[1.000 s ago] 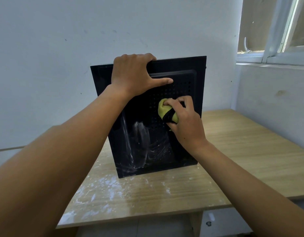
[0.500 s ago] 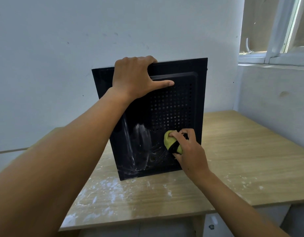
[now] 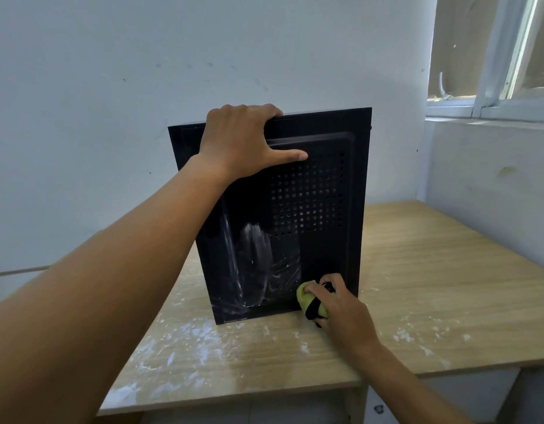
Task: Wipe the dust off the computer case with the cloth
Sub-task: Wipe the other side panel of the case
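A black computer case (image 3: pixel 325 246) stands upright on the wooden table (image 3: pixel 432 286), its perforated side panel facing me. White dust streaks cover the panel's lower left. My left hand (image 3: pixel 243 142) grips the case's top edge, fingers curled over it and thumb stretched along the panel. My right hand (image 3: pixel 341 304) holds a bunched yellow-green cloth (image 3: pixel 309 299) with a black band and presses it against the panel's bottom right corner, right at the tabletop.
White dust lies scattered on the table in front of the case and to its right. A white wall stands close behind the case. A window and sill are at the upper right. The table's front edge is near me.
My right hand has dragged the cloth down the panel from beside the vent holes to the bottom right corner. My left hand has stayed on the top edge.
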